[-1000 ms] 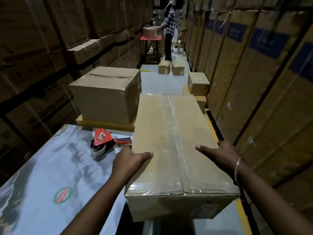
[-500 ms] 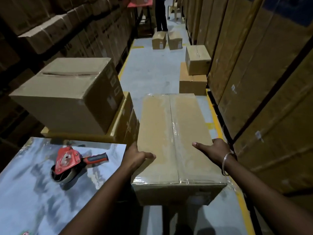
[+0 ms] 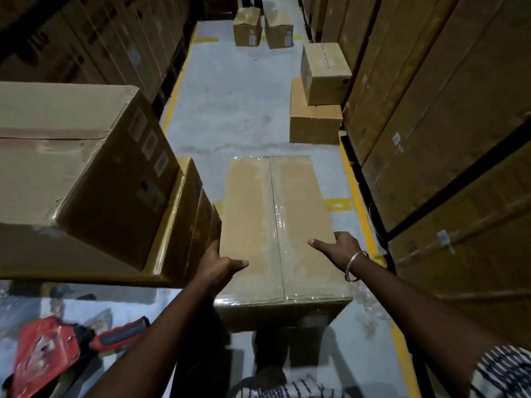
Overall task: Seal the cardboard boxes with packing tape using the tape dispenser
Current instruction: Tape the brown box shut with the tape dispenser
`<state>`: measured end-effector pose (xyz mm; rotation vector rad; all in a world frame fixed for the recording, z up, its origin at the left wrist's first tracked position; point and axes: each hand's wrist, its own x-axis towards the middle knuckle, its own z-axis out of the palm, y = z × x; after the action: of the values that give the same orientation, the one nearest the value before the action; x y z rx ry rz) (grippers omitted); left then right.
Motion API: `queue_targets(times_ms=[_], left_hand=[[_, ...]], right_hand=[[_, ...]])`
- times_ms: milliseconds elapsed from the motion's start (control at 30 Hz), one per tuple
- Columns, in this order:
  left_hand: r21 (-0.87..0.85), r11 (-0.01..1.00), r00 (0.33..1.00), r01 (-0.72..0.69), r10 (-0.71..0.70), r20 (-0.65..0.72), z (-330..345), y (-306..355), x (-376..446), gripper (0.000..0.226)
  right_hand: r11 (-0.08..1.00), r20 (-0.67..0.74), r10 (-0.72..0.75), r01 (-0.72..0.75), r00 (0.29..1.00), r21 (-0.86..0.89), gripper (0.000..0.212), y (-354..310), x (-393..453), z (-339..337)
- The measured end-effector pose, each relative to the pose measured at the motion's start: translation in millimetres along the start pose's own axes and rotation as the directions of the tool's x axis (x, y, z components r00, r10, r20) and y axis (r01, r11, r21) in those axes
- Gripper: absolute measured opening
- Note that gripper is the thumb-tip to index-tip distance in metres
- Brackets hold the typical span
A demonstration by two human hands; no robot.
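A long cardboard box (image 3: 253,214) with clear tape along its centre seam hangs over the aisle floor, carried between both hands. My left hand (image 3: 219,265) grips its left edge, thumb on top. My right hand (image 3: 339,248) grips the right edge, thumb across the top, a bangle on the wrist. The red tape dispenser (image 3: 57,354) with its red and grey handle lies on the shiny table (image 3: 34,305) at the lower left, apart from both hands.
A large taped box (image 3: 86,168) sits on flat yellow cartons (image 3: 184,225) left of the carried box. Two stacked boxes (image 3: 319,93) stand at the right of the aisle, two more boxes (image 3: 263,27) farther off. Tall carton stacks (image 3: 445,124) wall both sides.
The box has come off the table and moved lower over the floor, still gripped by both hands. The view has tilted down, so the dispenser now sits at the lower left.
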<state>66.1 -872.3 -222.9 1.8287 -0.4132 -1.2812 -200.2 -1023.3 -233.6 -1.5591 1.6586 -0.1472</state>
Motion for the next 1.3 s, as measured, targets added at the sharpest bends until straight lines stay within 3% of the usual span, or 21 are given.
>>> queue_targets(times_ms=[200, 333, 600, 833, 1000, 1300], left_hand=[[-0.002, 1.0, 1.0, -0.004, 0.004, 0.017, 0, -5, 70, 0.064], [0.054, 0.998, 0.999, -0.04, 0.04, 0.003, 2, -22, 99, 0.073], [0.129, 0.992, 0.999, 0.012, -0.007, -0.04, 13, -58, 129, 0.092], [0.186, 0.981, 0.992, 0.051, -0.028, -0.123, 21, -78, 133, 0.092], [0.293, 0.955, 0.994, 0.052, -0.02, -0.112, 22, -84, 144, 0.092], [0.326, 0.944, 0.997, 0.054, -0.034, -0.067, 25, -96, 170, 0.087]], right_hand=[[0.994, 0.114, -0.004, -0.008, 0.993, 0.106, 0.038, -5, 65, 22], [0.988, 0.159, 0.037, -0.059, 0.987, 0.14, 0.056, 15, 95, 41], [0.976, 0.213, 0.051, -0.094, 0.976, 0.197, 0.042, 43, 111, 58], [0.972, 0.249, 0.013, -0.071, 0.968, 0.224, 0.04, 62, 125, 76], [0.965, 0.256, 0.026, -0.091, 0.966, 0.246, 0.044, 71, 140, 90], [0.961, 0.237, 0.045, -0.106, 0.971, 0.256, 0.044, 96, 157, 113]])
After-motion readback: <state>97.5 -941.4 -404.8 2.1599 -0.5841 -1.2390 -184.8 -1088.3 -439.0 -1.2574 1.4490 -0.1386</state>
